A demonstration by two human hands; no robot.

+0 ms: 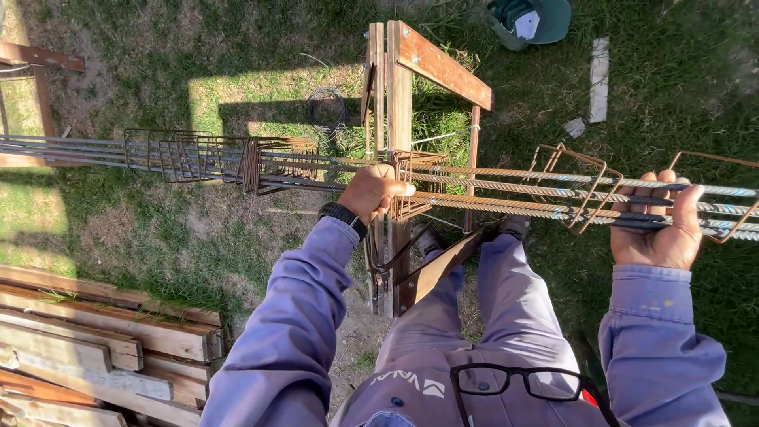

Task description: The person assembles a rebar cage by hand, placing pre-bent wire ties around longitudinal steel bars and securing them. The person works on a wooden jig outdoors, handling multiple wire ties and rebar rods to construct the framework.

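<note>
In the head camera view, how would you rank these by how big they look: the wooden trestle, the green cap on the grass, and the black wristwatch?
1. wooden trestle, largest by far.
2. green cap, partly cut off by the frame.
3. black wristwatch, smallest, despite being nearer the camera.

Open grass (158,229) lies left; the wooden trestle (399,119) and rusty stirrups (577,186) crowd the rebar (490,178).

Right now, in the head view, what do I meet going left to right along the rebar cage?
Bunched rusty stirrups → left hand → wooden trestle → lone stirrup → right hand → last stirrup.
</note>
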